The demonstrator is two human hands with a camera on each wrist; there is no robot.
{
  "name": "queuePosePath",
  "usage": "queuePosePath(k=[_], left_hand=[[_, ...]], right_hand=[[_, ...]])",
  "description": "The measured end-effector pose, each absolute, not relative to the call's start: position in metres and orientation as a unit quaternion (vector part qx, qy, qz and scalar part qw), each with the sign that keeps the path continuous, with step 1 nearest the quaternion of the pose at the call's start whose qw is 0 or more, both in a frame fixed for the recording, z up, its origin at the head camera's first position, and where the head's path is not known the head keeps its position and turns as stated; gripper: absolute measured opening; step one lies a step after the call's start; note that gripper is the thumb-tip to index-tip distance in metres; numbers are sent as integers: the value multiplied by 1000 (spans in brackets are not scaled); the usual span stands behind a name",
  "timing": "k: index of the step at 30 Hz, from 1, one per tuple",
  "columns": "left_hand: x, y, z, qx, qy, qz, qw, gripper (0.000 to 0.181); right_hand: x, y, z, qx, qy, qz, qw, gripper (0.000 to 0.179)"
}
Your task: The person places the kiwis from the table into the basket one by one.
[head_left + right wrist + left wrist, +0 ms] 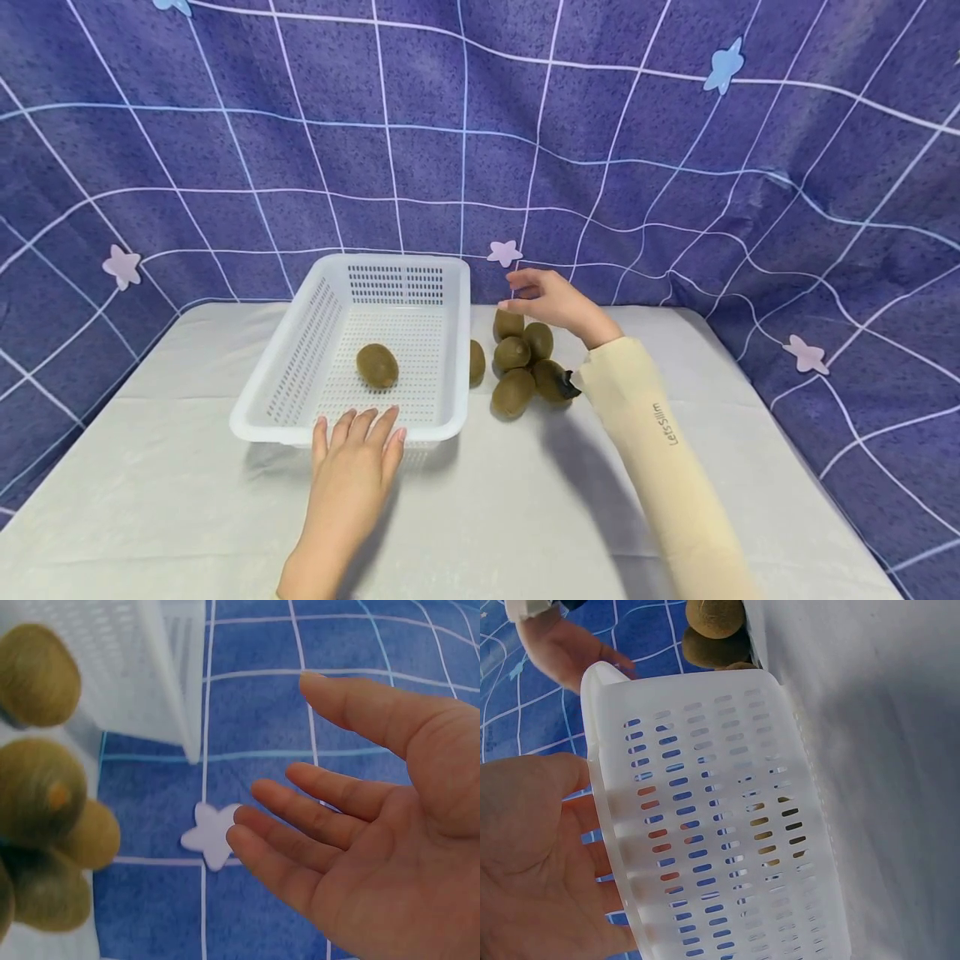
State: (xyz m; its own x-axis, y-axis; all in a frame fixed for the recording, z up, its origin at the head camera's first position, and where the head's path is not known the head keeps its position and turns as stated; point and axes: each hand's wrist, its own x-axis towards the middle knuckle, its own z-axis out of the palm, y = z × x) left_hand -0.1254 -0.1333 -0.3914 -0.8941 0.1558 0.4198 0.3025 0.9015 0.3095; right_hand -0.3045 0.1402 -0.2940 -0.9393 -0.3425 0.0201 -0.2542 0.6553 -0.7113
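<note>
A white slotted plastic basket [258, 400] stands on the left side of the table, with one brown kiwi [377, 366] lying inside it. My left hand [351, 467] is at the near rim, its fingers reaching over the edge; some fingertips show through the slots in the left wrist view. To the right of the basket sits a group of several kiwis [513, 394]. Another kiwi [477, 363] lies close against the basket's right wall, partly hidden by it. Above the back of the group is my right hand [551, 298], fingers relaxed and apart, palm bare in the right wrist view.
A pale cloth covers the table [480, 517]. Behind and at both sides hangs a blue-purple curtain [480, 167] with a line grid and stars. The right forearm's cream sleeve [663, 450] crosses over the table's right part, with a small black item [570, 384] near the cuff.
</note>
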Motion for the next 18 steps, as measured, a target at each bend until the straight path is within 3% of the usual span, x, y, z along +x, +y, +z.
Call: queuePosePath(k=[18], left_hand=[[-126, -133, -393, -115, -957, -184, 192, 38]], right_hand=[[-290, 200, -330, -167, 898, -399, 76, 52]])
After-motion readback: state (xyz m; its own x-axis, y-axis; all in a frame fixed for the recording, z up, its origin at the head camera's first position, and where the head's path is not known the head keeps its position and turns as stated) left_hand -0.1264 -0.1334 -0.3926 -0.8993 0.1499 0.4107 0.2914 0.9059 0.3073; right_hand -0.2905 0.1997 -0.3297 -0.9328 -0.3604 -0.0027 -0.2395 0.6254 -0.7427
